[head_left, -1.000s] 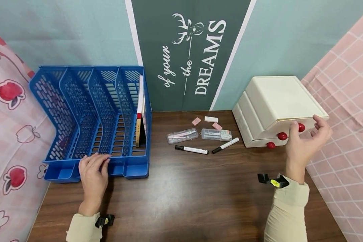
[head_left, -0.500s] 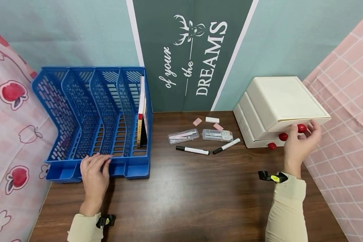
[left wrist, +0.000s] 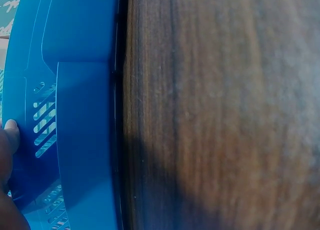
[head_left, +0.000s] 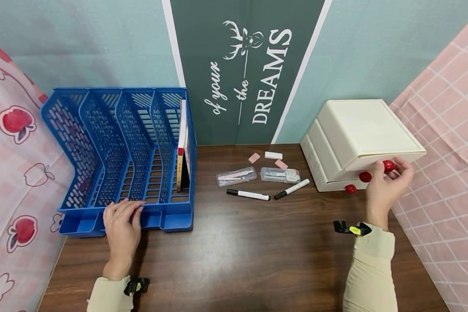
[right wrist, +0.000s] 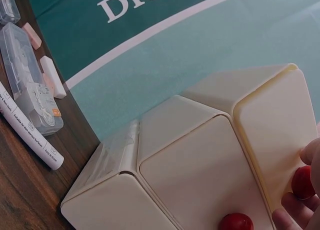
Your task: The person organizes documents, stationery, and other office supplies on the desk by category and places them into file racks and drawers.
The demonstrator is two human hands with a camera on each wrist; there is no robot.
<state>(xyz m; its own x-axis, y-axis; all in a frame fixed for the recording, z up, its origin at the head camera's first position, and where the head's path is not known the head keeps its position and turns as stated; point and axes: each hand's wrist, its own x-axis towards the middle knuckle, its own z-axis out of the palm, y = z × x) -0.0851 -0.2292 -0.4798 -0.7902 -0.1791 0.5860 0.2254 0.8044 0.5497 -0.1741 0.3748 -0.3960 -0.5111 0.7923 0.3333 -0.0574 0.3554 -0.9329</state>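
My left hand [head_left: 121, 229] holds the front edge of a blue file rack [head_left: 177, 221], fingers over the rim. In the left wrist view, the thumb [left wrist: 12, 132] lies against the rack's front wall. On the right stands a cream three-drawer box [head_left: 370, 125]. My right hand [head_left: 388, 190] has thumb and fingers around the red knob [head_left: 388, 166] of its top drawer. The right wrist view shows this top knob [right wrist: 303, 182] between the fingers and the middle drawer's knob [right wrist: 236, 222] untouched. All drawers look closed.
Two clear cases [head_left: 236, 176], two markers [head_left: 248, 194], two pink erasers [head_left: 254, 157] and a white eraser [head_left: 273, 155] lie on the wooden table [head_left: 234, 260] between rack and box. Books [head_left: 182, 147] stand in the rack's rightmost slot. A pink grid cloth [head_left: 452, 151] hangs beside the box.
My right hand has moved slightly left and its fingers have come in around the top drawer's knob. The left hand stays at the rack's edge.
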